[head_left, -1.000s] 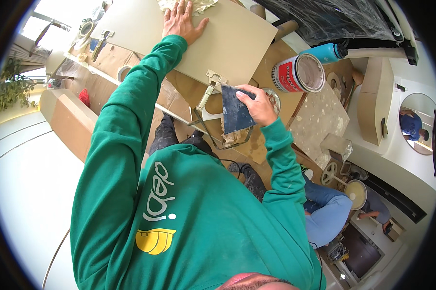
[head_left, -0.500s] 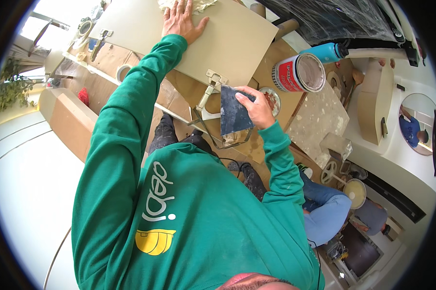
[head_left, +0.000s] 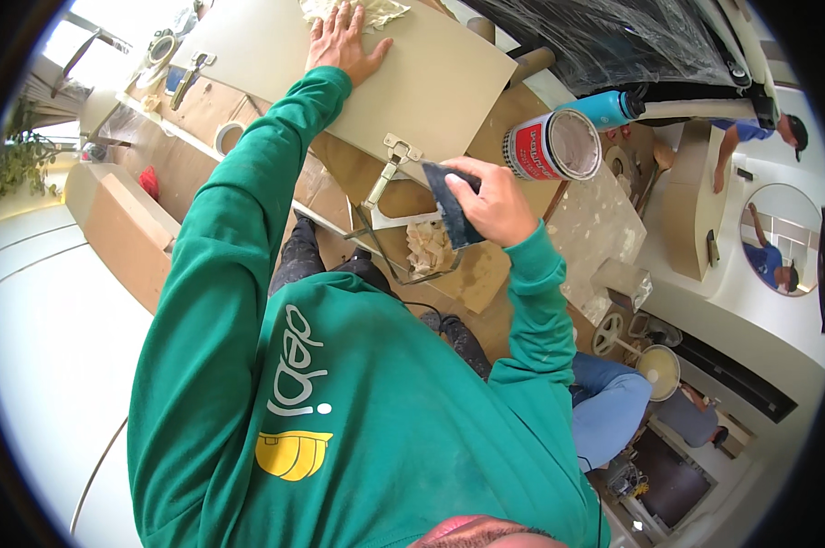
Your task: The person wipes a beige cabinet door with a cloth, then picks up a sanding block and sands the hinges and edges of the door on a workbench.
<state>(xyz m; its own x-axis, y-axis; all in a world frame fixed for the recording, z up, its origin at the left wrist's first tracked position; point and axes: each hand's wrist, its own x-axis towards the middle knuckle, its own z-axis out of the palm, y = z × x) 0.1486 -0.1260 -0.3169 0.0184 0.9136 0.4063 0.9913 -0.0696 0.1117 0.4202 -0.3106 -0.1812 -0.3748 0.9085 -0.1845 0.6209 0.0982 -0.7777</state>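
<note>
Gripping dark flat tool, right hand closed round its edge, tool just beside hinge of pale panel. Left hand spread flat on panel, beside crumpled cream sheet. Tin right of panel.

1 downward head-level fisheye view

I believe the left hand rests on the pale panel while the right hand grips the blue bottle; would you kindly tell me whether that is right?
Not quite: in the head view, the right hand grips a dark flat tool, not the blue bottle, which is beside the can. The left hand does rest on the pale panel.
</note>
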